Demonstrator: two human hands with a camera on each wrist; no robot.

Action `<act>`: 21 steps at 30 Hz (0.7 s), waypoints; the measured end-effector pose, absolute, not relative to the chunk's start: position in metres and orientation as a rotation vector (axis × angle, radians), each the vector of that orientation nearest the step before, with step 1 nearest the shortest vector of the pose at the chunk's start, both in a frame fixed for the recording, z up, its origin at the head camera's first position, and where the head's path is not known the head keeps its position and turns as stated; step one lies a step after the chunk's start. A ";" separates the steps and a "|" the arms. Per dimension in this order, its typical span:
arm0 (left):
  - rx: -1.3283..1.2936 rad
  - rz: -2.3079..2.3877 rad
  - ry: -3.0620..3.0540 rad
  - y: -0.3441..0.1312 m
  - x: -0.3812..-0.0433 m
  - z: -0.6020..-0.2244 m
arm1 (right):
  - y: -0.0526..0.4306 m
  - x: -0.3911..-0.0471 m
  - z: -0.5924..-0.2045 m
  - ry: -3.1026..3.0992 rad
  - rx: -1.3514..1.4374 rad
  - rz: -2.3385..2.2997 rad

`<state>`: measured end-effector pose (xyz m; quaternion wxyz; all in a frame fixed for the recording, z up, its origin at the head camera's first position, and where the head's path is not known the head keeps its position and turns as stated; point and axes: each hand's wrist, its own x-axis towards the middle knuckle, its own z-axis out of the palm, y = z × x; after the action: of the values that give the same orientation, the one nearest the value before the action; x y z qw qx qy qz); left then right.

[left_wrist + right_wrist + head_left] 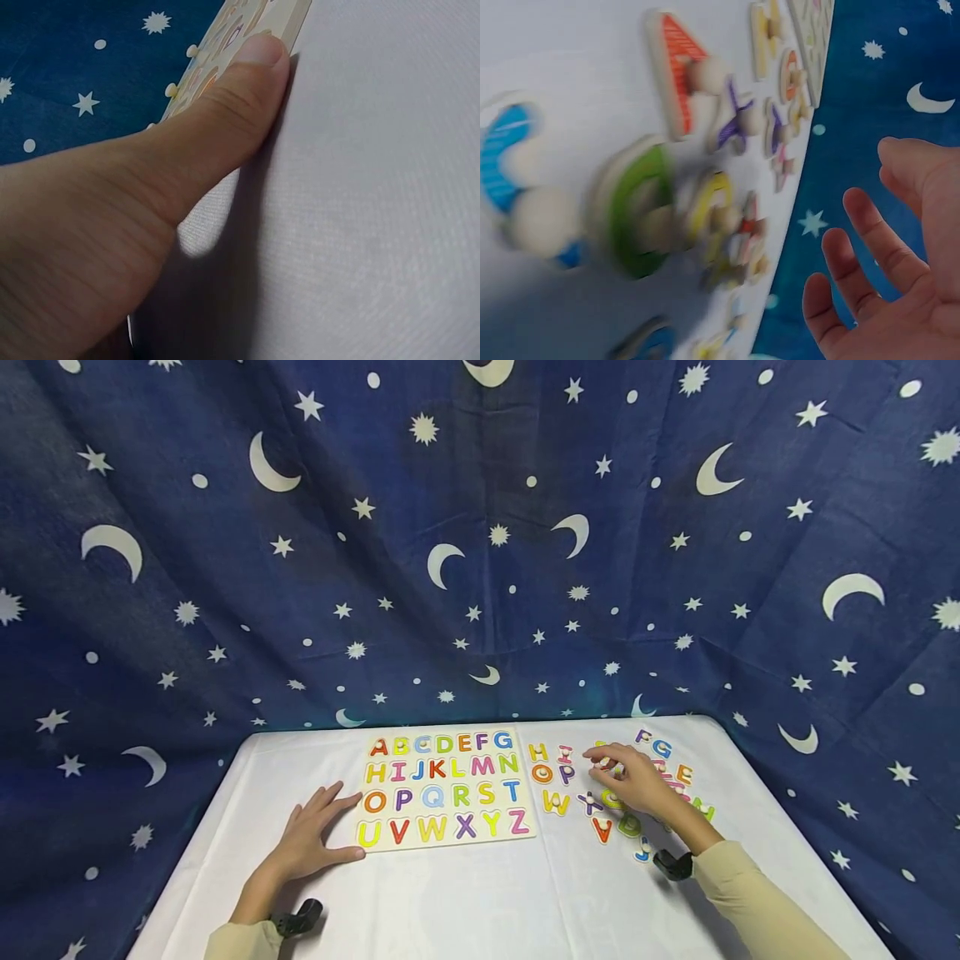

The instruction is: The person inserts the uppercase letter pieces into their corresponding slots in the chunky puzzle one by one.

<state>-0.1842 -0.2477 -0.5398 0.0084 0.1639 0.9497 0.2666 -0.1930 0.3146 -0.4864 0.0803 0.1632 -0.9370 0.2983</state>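
A pale alphabet board [486, 811] with colored letters A to Z lies on the table. My left hand [307, 839] touches its left side with fingers spread, the thumb against the lower left corner. In the left wrist view, the thumb [225, 97] presses the board's edge, and a few small knobs stand up from the board. My right hand [636, 779] hovers over knobbed letter pieces, fingers loosely bent; in the right wrist view nothing shows between them. Near it lie a purple X [589, 802], red V [602, 831], green D [634, 214] and blue J [642, 850]. Some pieces are hidden beneath the hand.
Between board and right hand lie a yellow H [537, 752], pink I [565, 753], orange O [542, 773], purple P [566, 774] and yellow W [556, 802]. Several more pieces, including a blue G [662, 749], lie beyond the hand. A dark blue star-patterned curtain [480, 568] hangs behind the white-covered table [450, 910].
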 end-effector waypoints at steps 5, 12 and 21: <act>0.517 0.829 2.964 -0.246 -0.184 -0.538 | 0.332 -0.167 -0.498 -2.779 0.431 0.907; 0.506 0.817 2.966 -0.245 -0.184 -0.536 | 0.350 -0.137 -0.514 -2.762 0.280 0.890; 0.490 0.813 2.965 -0.245 -0.183 -0.537 | 0.357 -0.120 -0.527 -2.697 0.292 0.850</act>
<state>-0.1834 -0.2451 -0.5374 0.0143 0.1573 0.9523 0.2612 -0.1199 0.3574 -0.5273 0.1488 0.1015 -0.9382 0.2955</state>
